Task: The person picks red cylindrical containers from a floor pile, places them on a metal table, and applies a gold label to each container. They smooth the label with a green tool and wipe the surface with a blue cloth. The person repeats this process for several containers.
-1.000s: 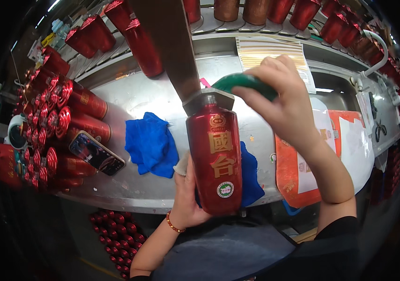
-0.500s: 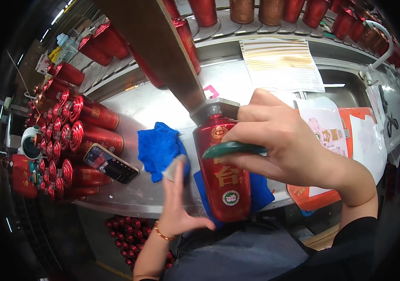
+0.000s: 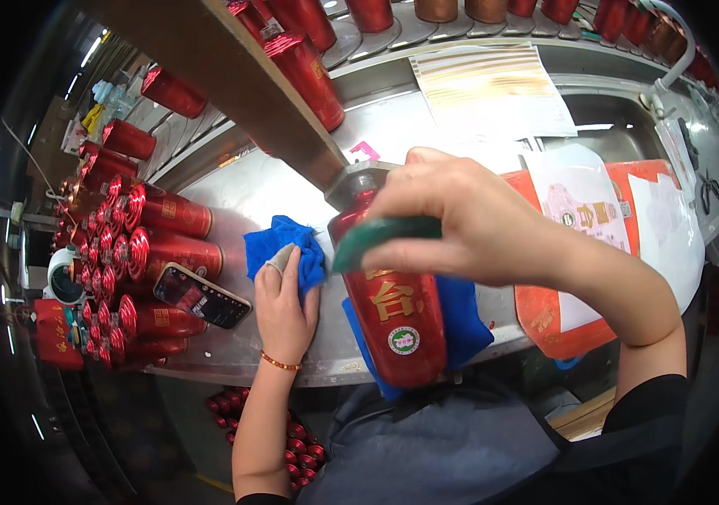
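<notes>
My right hand [image 3: 469,219] pinches a curved green scraper [image 3: 380,240], smeared by motion, over the upper part of a red bottle [image 3: 402,332] with gold characters and a round label. The bottle's neck meets a metal bracket [image 3: 359,177] at the end of a brown beam, and its base points toward me above a blue cloth [image 3: 469,324]. To the left, my left hand [image 3: 286,316] lies with fingers stretched out on a second, crumpled blue cloth [image 3: 279,238]. One of its fingers wears a pale finger cover; a beaded bracelet circles the wrist.
A phone [image 3: 202,295] leans by several red bottles [image 3: 174,252] lying stacked at left. One red bottle [image 3: 305,80] stands behind the beam. Rightward are an orange board [image 3: 536,324] with printed sheets, a striped sheet [image 3: 494,93] and a sink [image 3: 620,126]. A conveyor [image 3: 414,34] carries bottles behind.
My left hand has swung up and left onto the crumpled blue cloth. My right hand has shifted left with the green scraper across the bottle. The whole view has shifted slightly.
</notes>
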A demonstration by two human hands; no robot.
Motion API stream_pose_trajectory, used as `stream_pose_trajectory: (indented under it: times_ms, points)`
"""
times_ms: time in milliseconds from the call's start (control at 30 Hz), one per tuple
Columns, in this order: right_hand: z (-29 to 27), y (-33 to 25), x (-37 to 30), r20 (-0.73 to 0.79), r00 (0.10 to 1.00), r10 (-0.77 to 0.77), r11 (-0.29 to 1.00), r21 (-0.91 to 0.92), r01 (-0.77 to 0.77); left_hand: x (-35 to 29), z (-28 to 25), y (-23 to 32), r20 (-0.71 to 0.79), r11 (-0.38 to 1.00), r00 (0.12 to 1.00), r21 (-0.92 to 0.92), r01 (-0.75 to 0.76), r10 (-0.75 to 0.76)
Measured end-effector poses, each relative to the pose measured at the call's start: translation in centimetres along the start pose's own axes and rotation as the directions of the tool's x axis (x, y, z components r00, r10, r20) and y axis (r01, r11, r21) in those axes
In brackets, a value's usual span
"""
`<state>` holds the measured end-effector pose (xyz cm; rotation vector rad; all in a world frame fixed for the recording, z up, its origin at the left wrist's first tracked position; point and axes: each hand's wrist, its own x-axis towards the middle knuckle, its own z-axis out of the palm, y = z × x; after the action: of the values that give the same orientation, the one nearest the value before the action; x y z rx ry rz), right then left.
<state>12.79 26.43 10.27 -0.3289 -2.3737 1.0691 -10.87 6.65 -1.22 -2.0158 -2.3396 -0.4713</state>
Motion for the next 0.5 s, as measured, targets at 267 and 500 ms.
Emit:
stream_pose_trajectory:
  times_ms: [267, 500]
  points:
    - [3.3, -1.5, -6.9, -0.125, 0.862, -0.491, 0.825, -0.385, 0.414, 3.6, -3.2, 1.6, -0.453, 0.894, 0.85, -0.447, 0.043, -0.267]
    - [2.9, -2.9, -8.6, 0.067, 0.928, 0.365, 0.835, 0.418, -0.359, 5.6, -6.3, 8.7, -0.506, 0.817, 0.861, -0.52, -0.249, -0.059]
